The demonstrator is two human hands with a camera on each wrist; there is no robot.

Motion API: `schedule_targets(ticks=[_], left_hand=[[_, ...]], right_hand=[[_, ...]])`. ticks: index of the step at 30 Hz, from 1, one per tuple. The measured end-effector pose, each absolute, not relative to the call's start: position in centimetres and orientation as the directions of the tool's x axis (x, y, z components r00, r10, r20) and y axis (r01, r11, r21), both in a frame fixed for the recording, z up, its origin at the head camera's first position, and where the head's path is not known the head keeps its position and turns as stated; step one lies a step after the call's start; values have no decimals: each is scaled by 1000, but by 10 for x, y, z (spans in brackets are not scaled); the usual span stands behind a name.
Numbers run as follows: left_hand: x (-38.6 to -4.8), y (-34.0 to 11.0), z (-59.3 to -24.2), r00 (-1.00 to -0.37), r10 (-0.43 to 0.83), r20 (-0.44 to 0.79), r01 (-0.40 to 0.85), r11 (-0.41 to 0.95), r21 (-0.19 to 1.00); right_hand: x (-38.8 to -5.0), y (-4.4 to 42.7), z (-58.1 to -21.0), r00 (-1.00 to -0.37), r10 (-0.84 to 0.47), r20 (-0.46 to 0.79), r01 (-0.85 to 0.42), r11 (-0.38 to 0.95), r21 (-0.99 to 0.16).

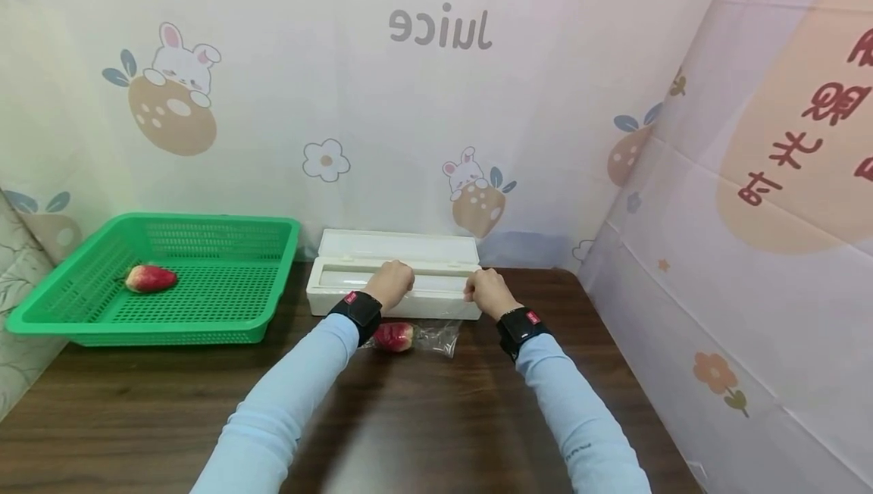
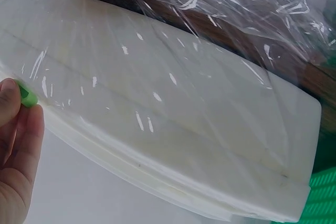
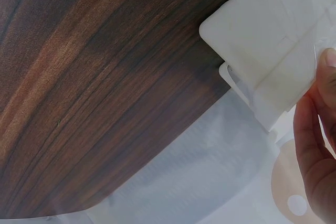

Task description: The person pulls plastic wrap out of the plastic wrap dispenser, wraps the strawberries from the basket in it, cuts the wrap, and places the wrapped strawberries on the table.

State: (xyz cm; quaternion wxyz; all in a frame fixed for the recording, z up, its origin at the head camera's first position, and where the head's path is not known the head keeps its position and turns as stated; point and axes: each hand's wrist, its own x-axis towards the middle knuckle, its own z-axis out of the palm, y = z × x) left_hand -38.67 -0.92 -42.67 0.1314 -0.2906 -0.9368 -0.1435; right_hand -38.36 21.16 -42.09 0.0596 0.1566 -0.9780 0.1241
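Observation:
The open white cling film dispenser (image 1: 436, 306) sits on the table against the wall. Clear plastic film (image 2: 236, 9) stretches from it over a red fruit (image 1: 393, 336) with a pale end, lying in front. My left hand (image 1: 392, 284) is over the dispenser's middle; in the left wrist view its thumb and fingertips pinch a small green slider (image 2: 28, 98) at the edge. At the dispenser's right end, my right hand (image 1: 492, 293) pinches the film between thumb and fingers, as the right wrist view shows.
On the left stands a green plastic basket (image 1: 273, 297) holding another red fruit (image 1: 151, 279). The dispenser's raised lid (image 1: 402, 245) leans near the patterned wall cloth (image 1: 409, 115). Brown wooden table (image 1: 436, 418) lies between my arms.

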Motion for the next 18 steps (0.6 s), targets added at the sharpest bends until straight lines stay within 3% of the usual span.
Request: schedule_targets(ticks=[18], left_hand=[[-388, -92, -432, -833, 450, 322, 516, 842, 159]], right_hand=[[-384, 213, -420, -940, -307, 147, -335, 914, -230]])
